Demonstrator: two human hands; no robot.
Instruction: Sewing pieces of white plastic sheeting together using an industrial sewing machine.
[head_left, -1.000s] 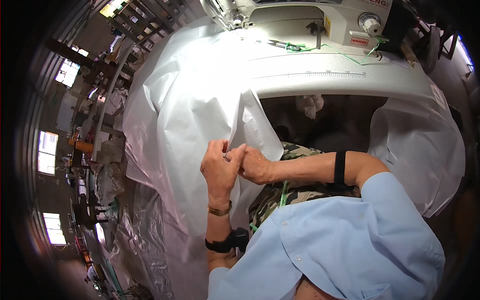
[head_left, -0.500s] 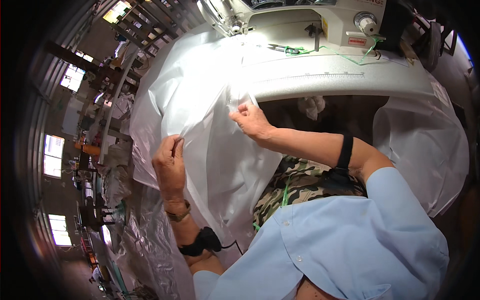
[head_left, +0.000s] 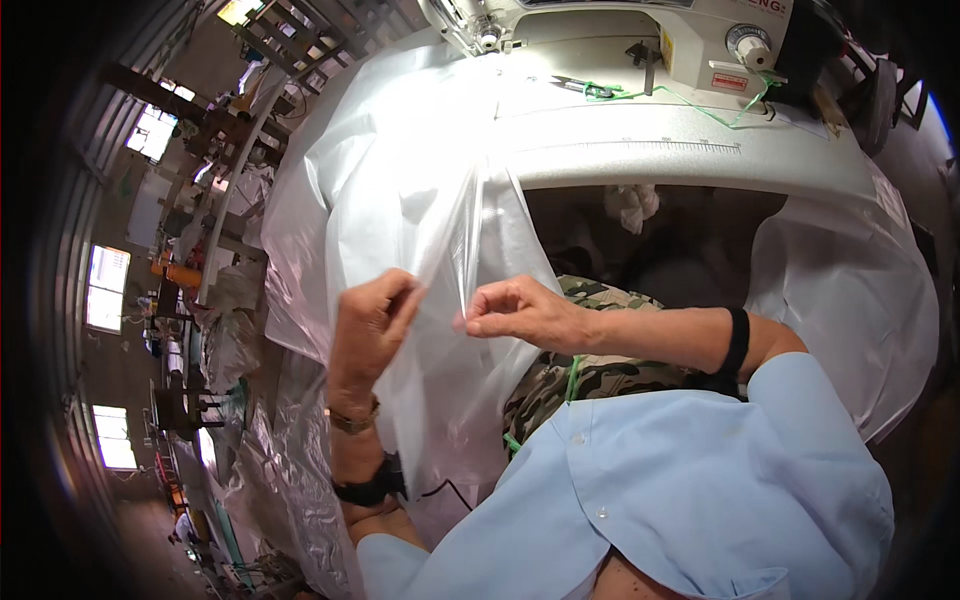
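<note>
A large sheet of thin, translucent white plastic runs from under the head of a sewing machine over the bed's front edge and down across my lap. My left hand pinches a fold of it between thumb and fingertips. To its right, my right hand grips another edge of the sheet, pulled into tight creases up toward the needle area. A small gap separates the two hands. The fingertips hide exactly how much material each one holds.
On the machine bed lie dark thread snips with a green cord. More white sheeting hangs at the right. A crumpled white bundle shows below the bed. Clear plastic drapes at the lower left.
My right hand has drawn down toward me, stretching the sheet into tight creases. My left hand has moved right, closer to it. The view has shifted slightly.
</note>
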